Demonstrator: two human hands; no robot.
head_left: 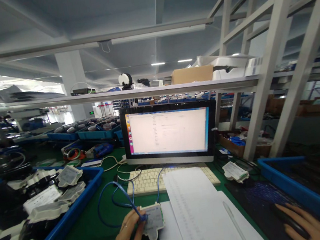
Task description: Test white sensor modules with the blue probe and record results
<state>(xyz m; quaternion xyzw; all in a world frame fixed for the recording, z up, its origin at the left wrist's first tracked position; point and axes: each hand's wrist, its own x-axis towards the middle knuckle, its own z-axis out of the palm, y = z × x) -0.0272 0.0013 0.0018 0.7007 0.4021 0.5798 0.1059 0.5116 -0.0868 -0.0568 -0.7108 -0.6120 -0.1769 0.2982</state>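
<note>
My left hand (130, 235) pinches the plug end of a blue cable (125, 194) against the face of a small white electronic module (154, 219). The module has a printed label and a green strip along its right side. Whether the plug is seated in it, I cannot tell. From the plug, the cable loops up and over a white keyboard (146, 180). At the lower right, my right hand (307, 222) rests curved over a black computer mouse (290, 221) on a dark mouse pad (258, 205).
A lit monitor (169, 132) stands behind the keyboard. Printed sheets (196, 210) with a pen (235, 222) lie between my hands. A blue bin (80, 210) of similar modules sits left; another blue bin (303, 191) stands right. One loose module (235, 171) lies near the mouse pad. A shelf (150, 91) crosses above.
</note>
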